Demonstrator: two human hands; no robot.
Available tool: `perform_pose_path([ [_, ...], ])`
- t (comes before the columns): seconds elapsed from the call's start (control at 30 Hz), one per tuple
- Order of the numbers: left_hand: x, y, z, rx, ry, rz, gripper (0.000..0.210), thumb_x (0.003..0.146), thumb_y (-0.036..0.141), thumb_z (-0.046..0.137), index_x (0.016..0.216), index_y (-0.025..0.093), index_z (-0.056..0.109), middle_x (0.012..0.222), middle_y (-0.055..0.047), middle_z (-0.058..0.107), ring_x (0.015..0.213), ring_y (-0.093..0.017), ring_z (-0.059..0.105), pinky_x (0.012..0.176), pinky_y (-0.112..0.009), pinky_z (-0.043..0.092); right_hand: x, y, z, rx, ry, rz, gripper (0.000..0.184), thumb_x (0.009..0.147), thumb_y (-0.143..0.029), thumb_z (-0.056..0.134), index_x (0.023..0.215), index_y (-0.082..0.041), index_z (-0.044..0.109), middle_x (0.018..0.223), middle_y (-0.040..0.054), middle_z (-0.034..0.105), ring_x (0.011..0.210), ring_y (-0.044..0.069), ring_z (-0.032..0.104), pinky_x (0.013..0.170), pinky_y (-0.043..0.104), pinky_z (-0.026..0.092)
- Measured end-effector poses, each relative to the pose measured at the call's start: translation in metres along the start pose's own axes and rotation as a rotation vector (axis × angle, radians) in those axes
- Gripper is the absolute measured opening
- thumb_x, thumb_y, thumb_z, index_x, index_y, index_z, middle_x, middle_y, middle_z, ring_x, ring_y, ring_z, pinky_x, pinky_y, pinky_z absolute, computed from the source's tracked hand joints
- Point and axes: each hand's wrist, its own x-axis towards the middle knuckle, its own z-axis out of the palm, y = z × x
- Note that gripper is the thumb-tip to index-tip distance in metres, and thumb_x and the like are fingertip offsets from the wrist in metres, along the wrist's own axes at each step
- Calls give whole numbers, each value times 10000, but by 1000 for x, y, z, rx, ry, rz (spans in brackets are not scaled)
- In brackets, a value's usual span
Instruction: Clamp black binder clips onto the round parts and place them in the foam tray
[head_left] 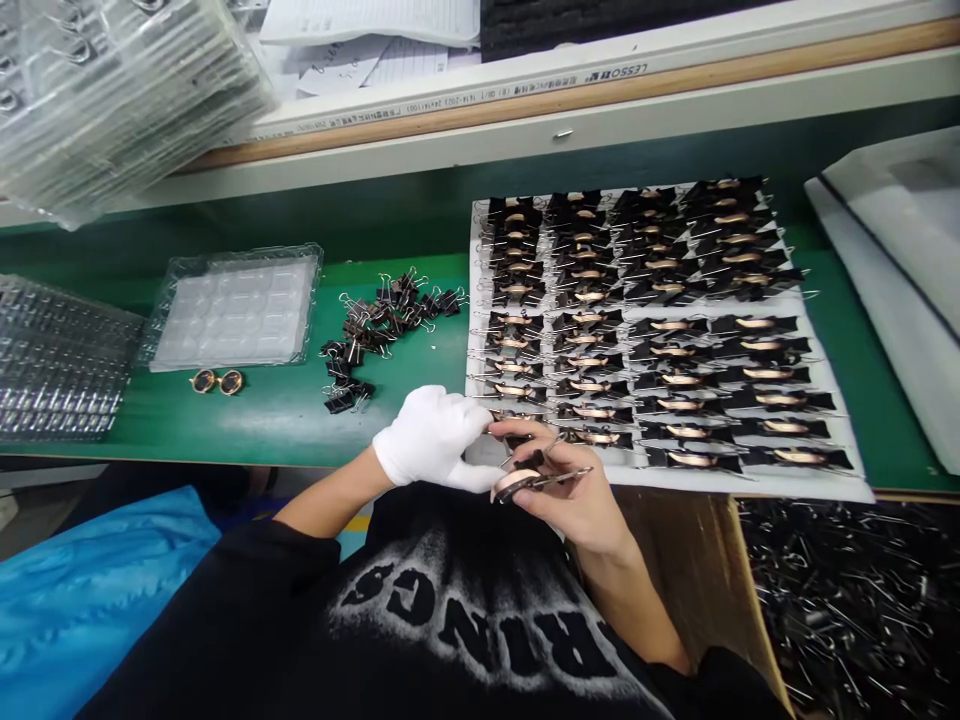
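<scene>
Round gold-rimmed piece: located at the thumb tip of the bare right hand, which grasps it together with a black binder clip. The piece lies just beside the thumb of the gloved left hand; the left thumb and fingers are parted, and whether they grip cannot be told. Handling (judged): light and rigid; the smooth rim may slip and the face may scratch. Hold by the rim, thumb opposing fingers. The clip is probably stiff and springy. Clipped pieces on a white sheet extend beyond and rightward of the right hand; loose clips lie beyond the left hand.
</scene>
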Motion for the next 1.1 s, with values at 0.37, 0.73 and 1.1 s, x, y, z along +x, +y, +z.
perform_pose_path([
  [0.37,-1,3,-3,120,-40,6,734,935,816,381,796,167,695,634,-68,652,553,-243,658,520,-351,251,-2,11,5,24,96,61,189,824,-264,887,986,-265,789,1314,97,752,1079,261,751,874,371,610],
  [0.73,-1,5,-22,-591,-37,-393,311,931,397,635,716,172,653,539,80,493,499,-55,399,524,-196,326,13,16,15,213,634,47,325,824,-465,881,1013,-245,734,1027,48,810,939,201,754,994,421,601],
  [1.1,-2,-1,-31,-695,-78,-140,421,934,332,663,600,166,468,531,95,313,508,-42,247,476,-201,226,6,22,6,104,498,154,353,779,-447,928,1007,-234,762,1007,52,830,943,210,791,887,336,639],
])
